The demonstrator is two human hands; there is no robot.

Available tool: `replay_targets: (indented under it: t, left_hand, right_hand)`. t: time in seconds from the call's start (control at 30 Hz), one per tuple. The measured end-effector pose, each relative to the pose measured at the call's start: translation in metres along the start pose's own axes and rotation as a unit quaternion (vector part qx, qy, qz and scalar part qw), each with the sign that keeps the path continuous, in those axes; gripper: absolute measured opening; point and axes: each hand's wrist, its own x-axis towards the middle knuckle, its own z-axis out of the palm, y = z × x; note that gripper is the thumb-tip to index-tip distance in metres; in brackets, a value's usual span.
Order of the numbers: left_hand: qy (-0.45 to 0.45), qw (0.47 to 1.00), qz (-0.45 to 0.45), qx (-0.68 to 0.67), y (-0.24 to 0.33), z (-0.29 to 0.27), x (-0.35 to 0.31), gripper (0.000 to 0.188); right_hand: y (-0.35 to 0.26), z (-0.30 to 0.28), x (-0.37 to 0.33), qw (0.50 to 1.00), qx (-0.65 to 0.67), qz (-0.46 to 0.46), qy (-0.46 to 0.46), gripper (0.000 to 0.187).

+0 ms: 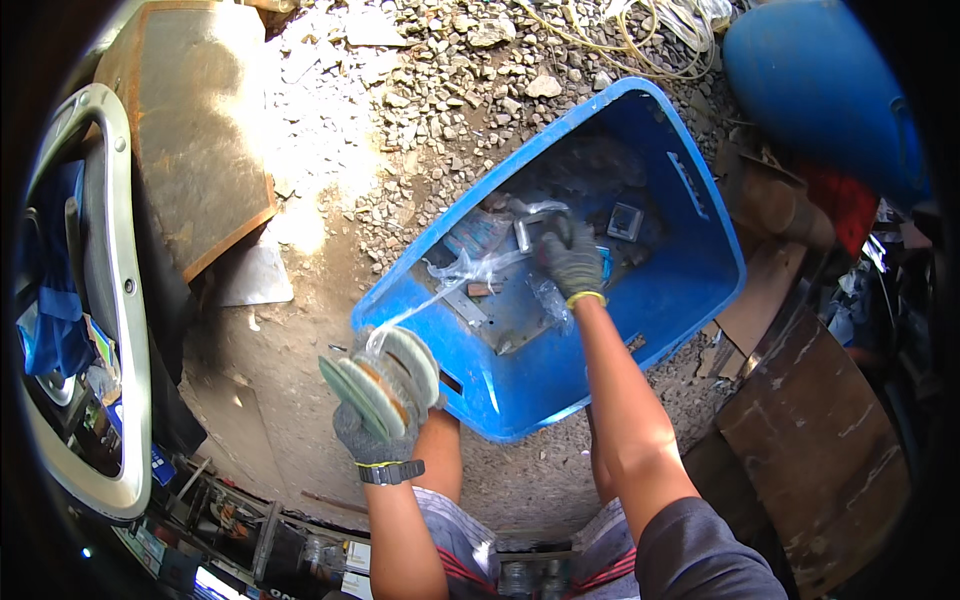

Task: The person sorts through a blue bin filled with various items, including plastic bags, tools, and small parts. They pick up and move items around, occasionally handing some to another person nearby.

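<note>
And there, lower left of centre, my left hand (368,438) had its fingers clamped round the stacked discs (386,380), best kept steady, while my right hand (573,264), fingers too blurred to tell, needed careful picking inside the blue tub (535,388).

Left glove (362,432), between 7 and 8 o'clock: grey knit. Right glove (575,262), 2 o'clock: same grey knit; both have yellow hems (586,299). Watch (392,472), 7 o'clock: black, chunky band. Sleeve (705,555), near 5: dark, right arm. Shorts (455,530), 6: grey, patterned, red stripes (610,570).
</note>
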Motion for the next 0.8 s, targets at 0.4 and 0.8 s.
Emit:
replay_targets:
  t: [0.4, 0.8]
  left_hand:
    - [-0.259, 0.963, 0.005, 0.081, 0.024, 0.035, -0.017, 0.071]
    - [-0.301, 0.931, 0.168, 0.117, 0.140, 0.046, -0.169, 0.077]
  right_hand:
    - [-0.023, -0.221, -0.140, 0.764, 0.627, 0.138, -0.058, 0.047]
    - [-0.190, -0.307, -0.313, 0.868, 0.433, -0.003, -0.243, 0.031]
